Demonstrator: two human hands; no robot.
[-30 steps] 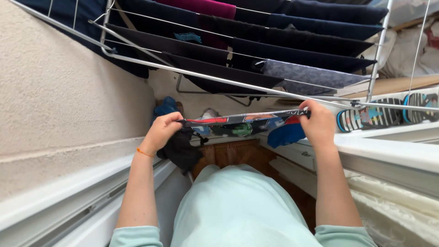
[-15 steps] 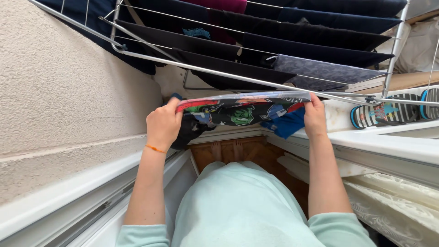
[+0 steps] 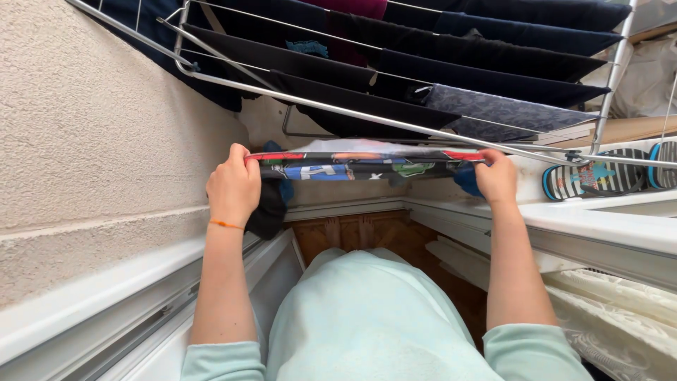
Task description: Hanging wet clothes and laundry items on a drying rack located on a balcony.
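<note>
1. Nearest the camera is the person's own body in a pale mint top (image 3: pixel 374 317), with both forearms reaching up and away from it; between them, far below, a strip of wooden floor (image 3: pixel 367 229) shows.

2. The left hand (image 3: pixel 233 187) wears a thin orange band (image 3: pixel 226 224) at the wrist. Its fingers are closed in a pinch on the left end of a printed garment (image 3: pixel 360 164), thumb on top of the cloth edge.

3. The right hand (image 3: pixel 497 176) is likewise closed, pinching the garment's right end, so the cloth is stretched taut and nearly level between the two hands.

4. The printed garment is dark with red trim and bright cartoon figures in green, blue and red (the figures are too folded over to make out further). It is held just below and in front of the nearest metal rail (image 3: pixel 395 123) of the drying rack, close to that rail; whether it touches is unclear.

5. Other cloth hangs from the hands: a dark piece (image 3: pixel 268 212) under the left hand and a blue piece (image 3: pixel 467 180) beside the right.

6. To the left stands a rough plastered wall (image 3: pixel 106 141); to the right a white ledge (image 3: pixel 599 226) carries striped sandals (image 3: pixel 599 176).

7. Farthest off, the drying rack's rails bear dark navy and black clothes (image 3: pixel 458 49), one grey patterned piece (image 3: pixel 501 113) and a magenta one (image 3: pixel 352 7).
</note>
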